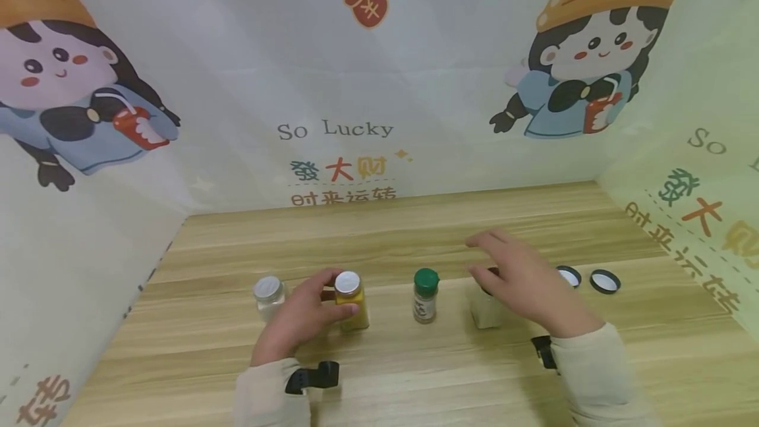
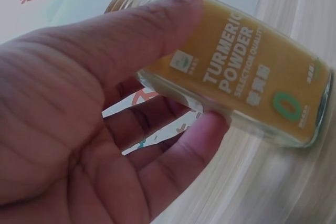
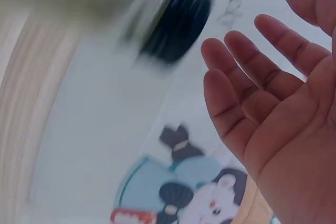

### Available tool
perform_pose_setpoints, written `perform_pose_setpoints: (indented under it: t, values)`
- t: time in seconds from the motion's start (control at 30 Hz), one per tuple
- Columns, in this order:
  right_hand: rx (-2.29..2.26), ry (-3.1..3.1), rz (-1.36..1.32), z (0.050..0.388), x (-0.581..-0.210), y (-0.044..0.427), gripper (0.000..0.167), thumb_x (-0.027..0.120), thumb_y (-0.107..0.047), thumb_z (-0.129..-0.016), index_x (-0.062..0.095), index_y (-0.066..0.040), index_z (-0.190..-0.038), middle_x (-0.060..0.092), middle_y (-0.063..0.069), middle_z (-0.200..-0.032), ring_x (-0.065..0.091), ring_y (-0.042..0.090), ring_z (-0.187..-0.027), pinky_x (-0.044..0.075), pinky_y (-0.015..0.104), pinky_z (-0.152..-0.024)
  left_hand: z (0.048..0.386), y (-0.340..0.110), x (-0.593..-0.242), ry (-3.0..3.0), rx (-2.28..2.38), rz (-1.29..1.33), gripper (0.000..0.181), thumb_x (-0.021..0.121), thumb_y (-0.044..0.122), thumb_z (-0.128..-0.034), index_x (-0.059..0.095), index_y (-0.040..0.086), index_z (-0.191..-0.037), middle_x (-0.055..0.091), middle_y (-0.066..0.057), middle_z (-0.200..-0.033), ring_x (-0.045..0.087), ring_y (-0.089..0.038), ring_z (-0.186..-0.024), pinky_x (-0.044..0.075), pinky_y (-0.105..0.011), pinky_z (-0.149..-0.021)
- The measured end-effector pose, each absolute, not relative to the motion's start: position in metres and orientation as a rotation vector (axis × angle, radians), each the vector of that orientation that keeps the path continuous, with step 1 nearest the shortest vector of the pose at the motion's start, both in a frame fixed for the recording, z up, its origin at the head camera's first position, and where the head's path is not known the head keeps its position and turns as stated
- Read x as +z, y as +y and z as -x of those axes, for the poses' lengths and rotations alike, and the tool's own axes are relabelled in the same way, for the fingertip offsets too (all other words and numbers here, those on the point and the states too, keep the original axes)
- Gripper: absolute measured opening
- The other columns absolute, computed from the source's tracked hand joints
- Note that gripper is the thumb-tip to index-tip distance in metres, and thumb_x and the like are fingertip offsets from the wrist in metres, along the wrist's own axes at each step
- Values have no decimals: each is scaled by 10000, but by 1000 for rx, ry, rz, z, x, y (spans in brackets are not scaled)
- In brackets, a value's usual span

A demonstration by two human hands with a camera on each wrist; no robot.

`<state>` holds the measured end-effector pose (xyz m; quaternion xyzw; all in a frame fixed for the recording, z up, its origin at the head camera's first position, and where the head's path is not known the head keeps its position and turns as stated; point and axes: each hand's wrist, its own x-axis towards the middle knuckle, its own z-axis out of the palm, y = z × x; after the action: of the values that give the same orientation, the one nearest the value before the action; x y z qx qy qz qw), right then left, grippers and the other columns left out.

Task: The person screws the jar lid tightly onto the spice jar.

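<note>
My left hand (image 1: 305, 315) grips a square glass jar of turmeric powder (image 1: 351, 312) between thumb and fingers. The jar has a silvery top in the head view. In the left wrist view its yellow-orange side (image 2: 247, 72) and printed label face the camera. My right hand (image 1: 522, 279) is beside and partly over a jar of pale contents (image 1: 487, 312). Its fingers are spread and relaxed. In the right wrist view that jar's dark lid (image 3: 178, 22) appears blurred, apart from the open palm (image 3: 283, 103).
A small shaker bottle with a green cap (image 1: 425, 295) stands between the hands. Left of the left hand is another silver-topped jar (image 1: 269, 295). Two black-rimmed lids (image 1: 605, 281) lie at the right with pale insides up. Printed cloth (image 1: 439, 97) walls the wooden table (image 1: 379, 236).
</note>
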<state>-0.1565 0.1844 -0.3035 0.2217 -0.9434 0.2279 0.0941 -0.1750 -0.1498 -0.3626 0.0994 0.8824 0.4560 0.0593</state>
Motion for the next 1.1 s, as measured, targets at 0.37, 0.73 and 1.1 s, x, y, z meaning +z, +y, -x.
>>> perform_pose_setpoints:
  t: [0.37,0.73,1.1]
  values:
    - [561,-2923,-514,172,-308,277,384,583,-156,-987,542,64,-1300,525,270,-1282,627,390,-981,507,571,-831,170,-146,-369,2755,1386,-287,429,820,196,-831,629,143,-1211,648,-45,-1215,614,-351,-1155,500,-497,-951]
    - [516,-3088,-365,193,-331,330,486,558,-199,-999,455,118,-1353,395,419,-1335,527,542,-1083,463,638,-839,173,-143,-374,2781,1382,-345,422,808,183,-845,620,140,-1220,642,-59,-1228,624,-355,-1129,515,-492,-932]
    - [413,-3164,-395,207,-357,324,542,628,-239,-953,486,145,-1309,481,433,-1236,552,556,-1051,479,634,-831,172,-142,-380,2812,1405,-382,460,794,157,-856,591,93,-1263,637,-109,-1247,624,-380,-1128,515,-500,-938]
